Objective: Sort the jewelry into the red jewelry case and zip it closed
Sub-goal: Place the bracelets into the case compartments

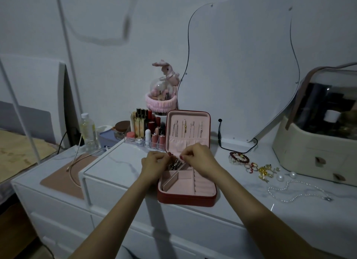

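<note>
One red jewelry case open at tabletop front edge, lid upright at 12 o'clock. Left hand, right hand both curled, pinching small item over far-left compartment; item itself too small to identify. At 3 o'clock of case: one pearl necklace, two loose pearls, several rings, one red bead bracelet; bare tabletop between.

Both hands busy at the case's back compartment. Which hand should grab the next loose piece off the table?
Right, probably. The loose jewelry, from the red bead bracelet to the pearl necklace, lies right of the red jewelry case, on the right hand's side. The left hand would have to cross over the open case.
</note>
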